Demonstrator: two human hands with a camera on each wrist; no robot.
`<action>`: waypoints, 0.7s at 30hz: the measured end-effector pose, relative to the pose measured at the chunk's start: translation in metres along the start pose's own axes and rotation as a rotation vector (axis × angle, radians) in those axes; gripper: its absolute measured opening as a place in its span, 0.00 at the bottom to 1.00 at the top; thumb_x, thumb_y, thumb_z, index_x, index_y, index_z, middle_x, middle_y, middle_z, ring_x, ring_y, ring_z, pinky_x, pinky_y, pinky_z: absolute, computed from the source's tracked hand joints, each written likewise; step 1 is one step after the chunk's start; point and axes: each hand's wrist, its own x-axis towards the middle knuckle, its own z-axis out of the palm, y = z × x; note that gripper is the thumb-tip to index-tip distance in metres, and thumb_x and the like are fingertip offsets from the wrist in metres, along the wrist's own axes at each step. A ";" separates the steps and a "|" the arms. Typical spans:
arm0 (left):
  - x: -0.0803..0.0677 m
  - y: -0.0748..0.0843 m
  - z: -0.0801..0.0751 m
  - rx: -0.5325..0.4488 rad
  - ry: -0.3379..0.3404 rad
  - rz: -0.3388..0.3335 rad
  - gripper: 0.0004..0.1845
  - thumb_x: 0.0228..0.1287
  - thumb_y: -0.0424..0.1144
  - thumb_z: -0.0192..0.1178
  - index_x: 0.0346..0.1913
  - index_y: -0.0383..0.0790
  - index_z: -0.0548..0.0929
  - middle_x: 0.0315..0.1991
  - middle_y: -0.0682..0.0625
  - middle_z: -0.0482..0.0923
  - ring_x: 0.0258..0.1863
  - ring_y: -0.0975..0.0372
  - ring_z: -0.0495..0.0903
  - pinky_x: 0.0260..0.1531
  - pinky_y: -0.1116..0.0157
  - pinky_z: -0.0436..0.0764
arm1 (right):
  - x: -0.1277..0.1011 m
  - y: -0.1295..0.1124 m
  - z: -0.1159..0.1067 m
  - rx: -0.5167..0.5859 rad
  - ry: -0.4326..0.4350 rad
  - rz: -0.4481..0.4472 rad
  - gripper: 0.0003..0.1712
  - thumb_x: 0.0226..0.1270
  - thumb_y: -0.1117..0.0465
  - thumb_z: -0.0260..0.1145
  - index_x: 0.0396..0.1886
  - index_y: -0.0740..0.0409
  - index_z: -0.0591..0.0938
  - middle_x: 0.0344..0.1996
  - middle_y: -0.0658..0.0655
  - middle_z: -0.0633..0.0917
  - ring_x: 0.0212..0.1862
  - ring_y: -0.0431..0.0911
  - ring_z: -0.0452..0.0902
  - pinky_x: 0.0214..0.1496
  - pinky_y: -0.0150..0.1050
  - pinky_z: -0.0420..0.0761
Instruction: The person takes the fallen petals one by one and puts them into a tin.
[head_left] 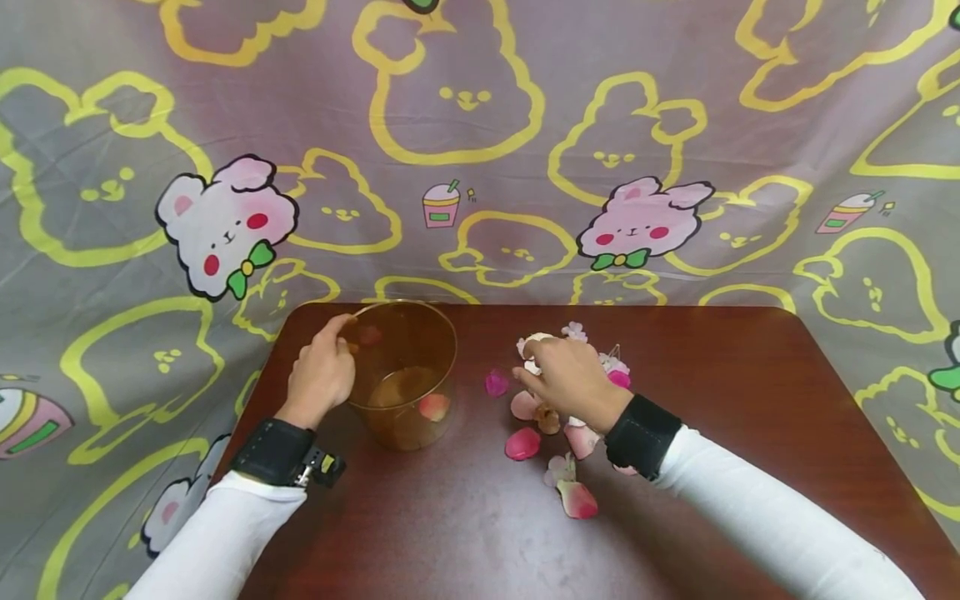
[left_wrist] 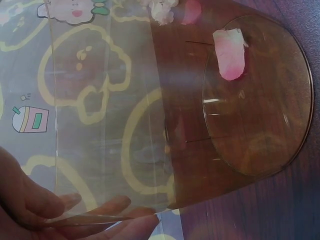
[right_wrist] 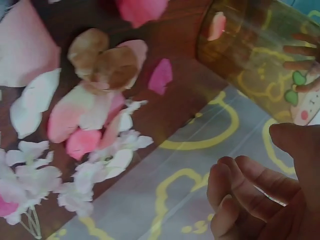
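My left hand holds the rim of a clear amber plastic container at its left side, with the thumb and fingers on either side of the wall in the left wrist view. A pink-and-cream petal shows low in the container. Over a loose scatter of petals and small blossoms hovers my right hand, its fingers bent loosely and a gap between thumb and fingertips. Nothing shows between them. Below that hand are brownish petals, pale pink ones and white blossoms.
A magenta petal lies between the container and the pile. Nearer to me are a deep pink petal and a red-tipped petal. The brown table meets a cartoon-printed cloth at the back and sides.
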 end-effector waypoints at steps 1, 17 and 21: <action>0.000 0.000 0.000 0.000 0.000 0.000 0.27 0.79 0.40 0.30 0.76 0.49 0.63 0.56 0.36 0.81 0.39 0.42 0.80 0.29 0.55 0.71 | -0.001 0.002 0.001 0.003 -0.007 0.001 0.20 0.67 0.45 0.69 0.45 0.56 0.87 0.30 0.51 0.88 0.31 0.44 0.80 0.28 0.34 0.76; 0.002 0.004 0.000 -0.011 0.010 0.008 0.26 0.79 0.40 0.32 0.76 0.49 0.63 0.54 0.34 0.81 0.44 0.36 0.80 0.32 0.48 0.73 | -0.028 0.048 0.002 -0.050 -0.128 0.079 0.19 0.66 0.48 0.70 0.44 0.59 0.85 0.24 0.50 0.83 0.25 0.42 0.73 0.24 0.34 0.71; 0.000 0.003 0.000 -0.010 0.006 0.001 0.26 0.80 0.39 0.32 0.76 0.49 0.63 0.56 0.31 0.79 0.42 0.37 0.80 0.28 0.52 0.71 | -0.035 0.058 0.005 -0.037 -0.170 0.104 0.22 0.66 0.47 0.70 0.48 0.60 0.85 0.26 0.51 0.85 0.24 0.42 0.73 0.24 0.35 0.70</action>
